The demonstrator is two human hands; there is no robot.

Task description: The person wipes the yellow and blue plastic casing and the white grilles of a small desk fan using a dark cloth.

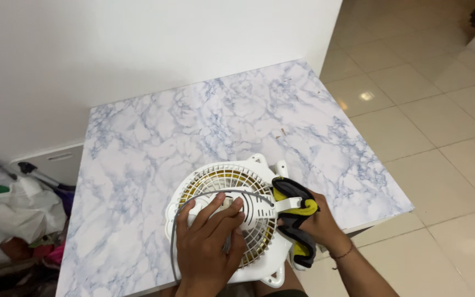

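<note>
White round plastic table fan (232,220) flat on blue-veined marble tabletop (193,132), 6 o'clock edge. Left hand (207,247) spread open, pressing grille centre. Right hand (317,225) at 3 o'clock, clutching grey-yellow cloth (295,206).

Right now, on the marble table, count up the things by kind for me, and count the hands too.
Small white table fan, lying grille up on the marble table: 1
Grey power cord looped across the fan: 1
Yellow and grey cloth: 1
Hands, the left hand resting on the grille and the right hand gripping the cloth: 2
Total: 5
</note>
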